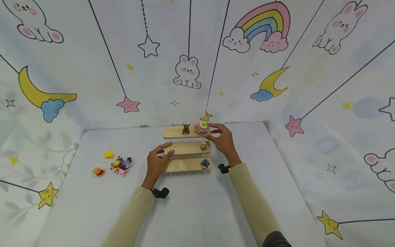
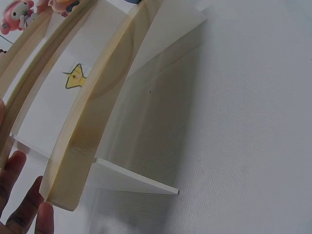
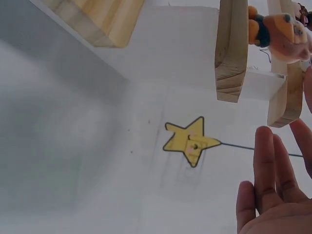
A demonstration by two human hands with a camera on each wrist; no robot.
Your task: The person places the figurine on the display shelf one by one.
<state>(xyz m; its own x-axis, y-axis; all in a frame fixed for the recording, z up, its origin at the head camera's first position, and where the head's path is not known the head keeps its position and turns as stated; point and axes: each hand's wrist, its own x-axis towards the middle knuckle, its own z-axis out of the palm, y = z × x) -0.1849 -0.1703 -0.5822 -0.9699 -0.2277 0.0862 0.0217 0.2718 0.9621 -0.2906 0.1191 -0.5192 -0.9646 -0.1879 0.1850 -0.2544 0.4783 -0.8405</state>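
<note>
A three-tier wooden shelf (image 1: 182, 166) on clear supports stands near the back of the table. My right hand (image 1: 223, 139) pinches a pink figurine (image 1: 201, 128) with a green and yellow top, at the right end of the top tier. Beside it sits a brown figurine (image 1: 186, 129). My left hand (image 1: 156, 166) grips the left end of the middle tier, thumb at the front edge. A tan figurine (image 1: 203, 146) sits at that tier's right end, and a dark blue figurine (image 1: 205, 164) on the lowest tier. In the right wrist view, several fingers (image 3: 265, 165) stretch beside the shelf ends.
On the table's left lie a yellow piece (image 1: 108, 154), a red and orange figurine (image 1: 98, 171) and a cluster of several small figurines (image 1: 123, 164). A patterned cloth backdrop (image 1: 160, 79) rises behind the white table (image 1: 191, 212).
</note>
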